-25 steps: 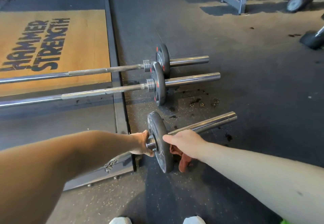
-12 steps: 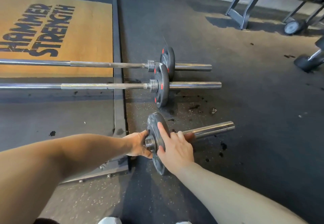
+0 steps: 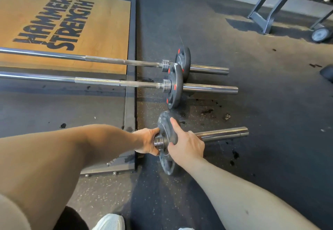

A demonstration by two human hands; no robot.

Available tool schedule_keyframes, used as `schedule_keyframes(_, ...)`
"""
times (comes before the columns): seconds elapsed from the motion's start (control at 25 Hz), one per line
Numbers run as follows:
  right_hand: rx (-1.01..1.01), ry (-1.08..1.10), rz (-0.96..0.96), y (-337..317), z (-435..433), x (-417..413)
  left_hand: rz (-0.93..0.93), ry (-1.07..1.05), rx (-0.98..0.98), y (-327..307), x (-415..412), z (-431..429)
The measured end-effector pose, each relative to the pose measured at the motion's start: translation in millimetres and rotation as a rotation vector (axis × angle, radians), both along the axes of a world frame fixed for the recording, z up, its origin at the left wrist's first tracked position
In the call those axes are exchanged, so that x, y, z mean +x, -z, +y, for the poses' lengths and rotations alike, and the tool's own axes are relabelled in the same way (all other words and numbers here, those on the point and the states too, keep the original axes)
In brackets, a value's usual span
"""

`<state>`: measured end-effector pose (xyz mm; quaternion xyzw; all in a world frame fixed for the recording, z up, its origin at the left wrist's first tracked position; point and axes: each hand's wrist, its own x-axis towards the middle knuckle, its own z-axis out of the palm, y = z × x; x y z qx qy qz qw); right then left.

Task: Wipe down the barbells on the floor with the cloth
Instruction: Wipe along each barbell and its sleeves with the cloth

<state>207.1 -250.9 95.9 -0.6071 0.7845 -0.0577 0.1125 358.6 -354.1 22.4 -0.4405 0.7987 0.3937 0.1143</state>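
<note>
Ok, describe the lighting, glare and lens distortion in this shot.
Head view: daylight comes from upper right, the dumbbell rack throwing a defined shadow on the floor; head view, glare streaks the nearest barbell sleeve; head view, the wide-angle lens enlarges the left forearm and right forearm near the camera; no obvious motion blur.

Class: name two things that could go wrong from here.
1. The nearest plate rests on its rim; if the bar rolls, the right hand on it could be pinched against the middle barbell's plate close by.
2. Dark spots on the floor look wet; a shoe might slip.
</note>
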Motion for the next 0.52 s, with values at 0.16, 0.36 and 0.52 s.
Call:
schedule_keyframes(0.16, 0.000, 0.028, 0.018, -5.3, -3.3, -15.4, -0.032, 0.027, -0.042, -1.5, 2.4, 3.0)
schedule_keyframes(0.36, 0.080, 0.120, 0.074, -14.1, 14.7, -84.3, -0.042, 0.068, -0.039, -2.8, 1.0, 16.8)
schedule_keyframes(0.52, 0.152, 0.166, 0.036, -10.9, 30.0, -114.6, -0.072, 0.063, -0.034, 1.9, -3.7, 23.8)
